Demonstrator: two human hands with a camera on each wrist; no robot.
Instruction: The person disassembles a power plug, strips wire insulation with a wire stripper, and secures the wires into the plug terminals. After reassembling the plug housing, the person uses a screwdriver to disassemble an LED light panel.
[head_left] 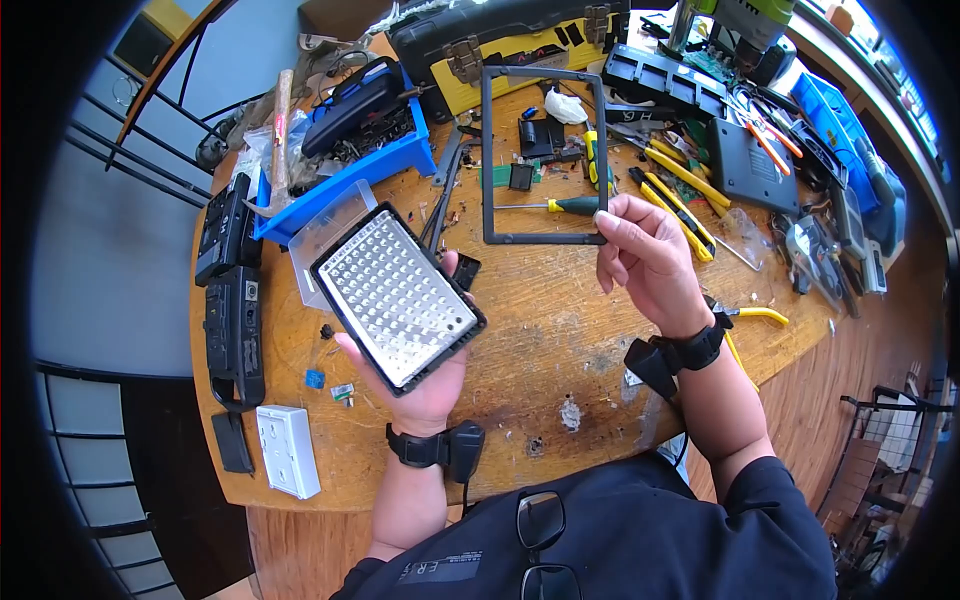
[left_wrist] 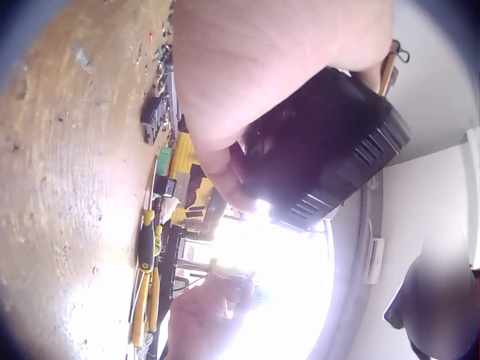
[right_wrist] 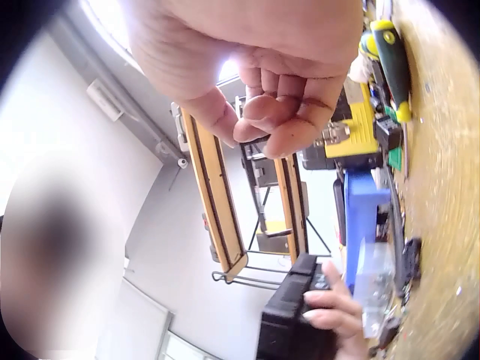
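An LED light panel [head_left: 395, 300] with rows of small clear lenses lies face up across my left hand [head_left: 430, 402], its black casing gripped at the sides by thumb and fingers. In the left wrist view, the panel's black vented back [left_wrist: 322, 142] shows above the palm. My right hand [head_left: 655, 258] pinches a thin black rectangular frame [head_left: 540, 239] at its lower right corner between thumb and fingers. The frame is held up over the bench, and tools show through its opening. In the right wrist view, the curled fingers [right_wrist: 289, 120] partly hide the frame.
The wooden bench [head_left: 520, 350] carries a blue bin [head_left: 345, 205] with a hammer [head_left: 281, 140], a toolbox [head_left: 500, 65], a green-handled screwdriver [head_left: 575, 205] and several pliers at right. A white plastic box [head_left: 287, 450] sits near the front left edge.
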